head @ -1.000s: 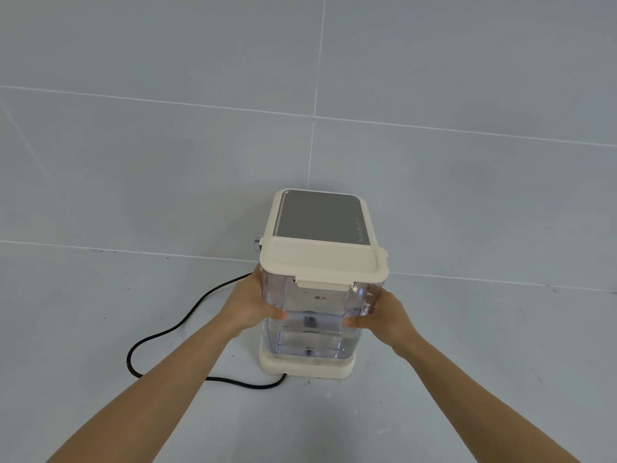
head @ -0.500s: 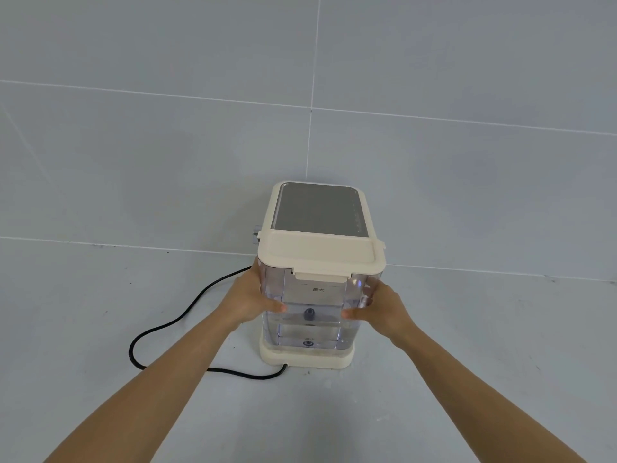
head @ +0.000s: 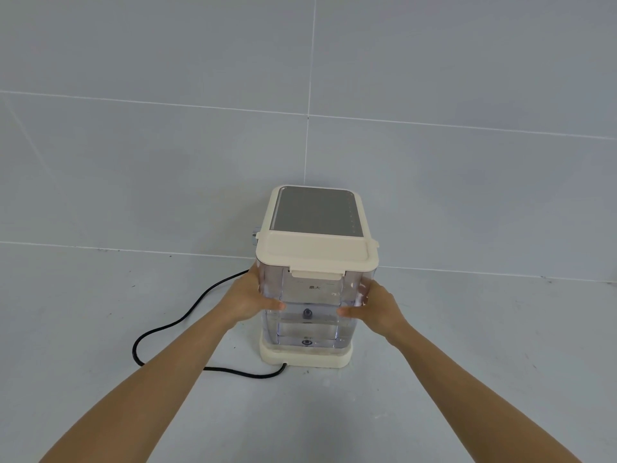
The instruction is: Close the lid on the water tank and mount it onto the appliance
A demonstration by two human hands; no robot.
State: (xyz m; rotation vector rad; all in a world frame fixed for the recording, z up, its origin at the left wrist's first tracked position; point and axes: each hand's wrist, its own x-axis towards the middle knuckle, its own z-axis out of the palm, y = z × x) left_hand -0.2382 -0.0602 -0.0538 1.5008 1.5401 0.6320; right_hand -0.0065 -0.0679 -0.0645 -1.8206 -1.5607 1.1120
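Observation:
A clear plastic water tank (head: 312, 315) with some water in it stands upright on the cream base (head: 305, 357) of the appliance (head: 315, 212), whose top is a grey panel. A cream lid (head: 317, 253) lies flat and closed on the tank. My left hand (head: 248, 300) grips the tank's left side, thumb on its front face. My right hand (head: 377, 307) grips the right side the same way. The tank's bottom sits level with the base rim.
A black power cord (head: 167, 332) loops across the grey tiled floor to the left of the appliance and runs into the base's front left corner. A grey tiled wall rises right behind the appliance.
The tank has come down slightly onto the base while both hands keep hold of its sides. The view has shifted a little.

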